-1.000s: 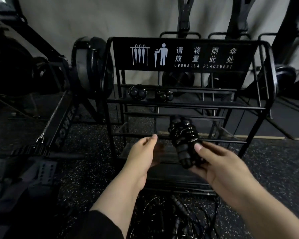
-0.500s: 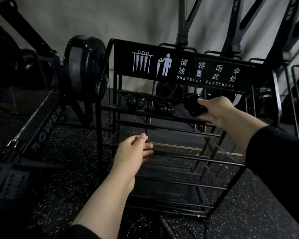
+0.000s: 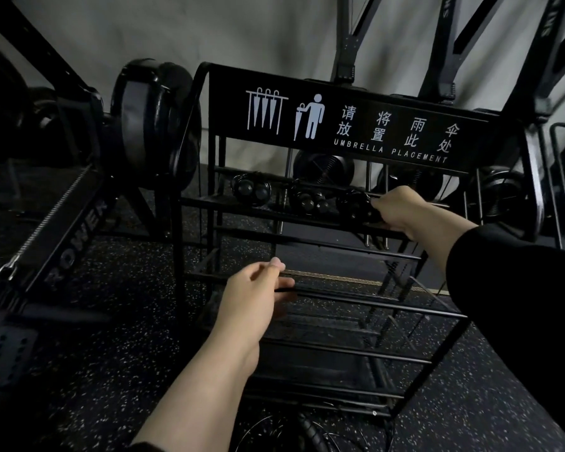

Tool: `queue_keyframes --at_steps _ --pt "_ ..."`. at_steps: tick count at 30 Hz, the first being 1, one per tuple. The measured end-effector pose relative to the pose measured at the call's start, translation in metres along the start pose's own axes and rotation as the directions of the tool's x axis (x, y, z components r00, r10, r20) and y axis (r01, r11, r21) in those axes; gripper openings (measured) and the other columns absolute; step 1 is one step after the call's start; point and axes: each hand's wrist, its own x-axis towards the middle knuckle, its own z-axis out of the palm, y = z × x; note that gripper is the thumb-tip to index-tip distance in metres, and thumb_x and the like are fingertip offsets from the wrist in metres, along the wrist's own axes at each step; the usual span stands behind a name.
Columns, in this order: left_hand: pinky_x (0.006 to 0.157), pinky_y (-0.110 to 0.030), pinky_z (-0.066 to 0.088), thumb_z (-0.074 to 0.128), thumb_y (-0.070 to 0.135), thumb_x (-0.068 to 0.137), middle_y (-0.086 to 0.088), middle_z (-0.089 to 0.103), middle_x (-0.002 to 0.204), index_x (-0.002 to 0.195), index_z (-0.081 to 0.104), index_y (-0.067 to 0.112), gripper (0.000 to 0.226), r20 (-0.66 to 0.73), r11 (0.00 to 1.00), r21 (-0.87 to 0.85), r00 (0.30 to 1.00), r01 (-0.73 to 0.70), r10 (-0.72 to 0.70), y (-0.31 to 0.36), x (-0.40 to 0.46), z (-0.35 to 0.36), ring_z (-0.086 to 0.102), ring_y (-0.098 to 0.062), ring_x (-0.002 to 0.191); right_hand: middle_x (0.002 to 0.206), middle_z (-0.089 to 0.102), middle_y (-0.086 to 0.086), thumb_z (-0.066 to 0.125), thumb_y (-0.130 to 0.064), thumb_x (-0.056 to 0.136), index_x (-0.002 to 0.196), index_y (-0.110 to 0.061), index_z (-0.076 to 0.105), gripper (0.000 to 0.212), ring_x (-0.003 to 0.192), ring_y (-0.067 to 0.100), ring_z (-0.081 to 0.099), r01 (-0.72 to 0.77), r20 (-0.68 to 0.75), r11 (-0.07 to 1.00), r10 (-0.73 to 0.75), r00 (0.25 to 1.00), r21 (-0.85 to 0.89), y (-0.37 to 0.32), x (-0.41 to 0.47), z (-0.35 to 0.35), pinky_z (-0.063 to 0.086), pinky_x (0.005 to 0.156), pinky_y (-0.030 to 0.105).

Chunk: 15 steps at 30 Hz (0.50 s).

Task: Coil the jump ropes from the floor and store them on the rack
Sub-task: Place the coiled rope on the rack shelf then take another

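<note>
A black wire rack (image 3: 340, 125) with an "umbrella placement" sign stands in front of me. Two coiled black jump ropes lie on its upper shelf, one at the left (image 3: 250, 190) and one in the middle (image 3: 305, 200). My right hand (image 3: 402, 210) grips a third coiled jump rope (image 3: 356, 205), which rests on the same shelf just right of the other two. My left hand (image 3: 255, 291) hovers lower over the rack's front bars, fingers loosely curled and holding nothing. Loose jump ropes (image 3: 307, 429) lie tangled on the floor below the rack.
A rowing machine (image 3: 79, 220) with a black flywheel (image 3: 150, 125) stands to the left. More machines and flywheels line the wall behind the rack. The floor is dark speckled rubber (image 3: 118, 370).
My right hand lifted the coiled rope from low in front of the rack up to the upper shelf and set it beside the other two. My left hand stayed low.
</note>
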Motion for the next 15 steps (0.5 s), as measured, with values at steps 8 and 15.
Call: queue_keyframes --at_steps 8,15 --pt "0.083 -0.040 0.056 0.053 0.037 0.104 0.000 0.079 0.093 0.103 0.070 0.024 0.022 0.009 1.000 0.025 1.000 0.001 -0.001 0.000 -0.002 0.002 0.077 -0.017 0.083 0.099 0.062 0.012 0.049 -0.043 0.104 0.113 -0.004 0.063 0.042 0.094 0.029 0.060 -0.068 -0.109 0.987 0.053 0.993 -0.143 -0.004 -0.006 -0.003 0.042 0.075 0.032" --pt "0.073 -0.036 0.056 0.052 0.040 0.105 -0.004 0.076 0.099 0.110 0.067 0.018 0.027 0.020 0.997 0.049 0.998 0.061 -0.062 -0.001 -0.013 0.006 0.074 -0.021 0.085 0.086 0.067 0.004 0.046 -0.033 0.107 0.104 -0.015 0.069 0.029 0.067 0.018 0.059 0.384 -0.339 0.916 -0.327 0.882 0.118 0.000 -0.116 0.009 0.043 0.056 0.030"
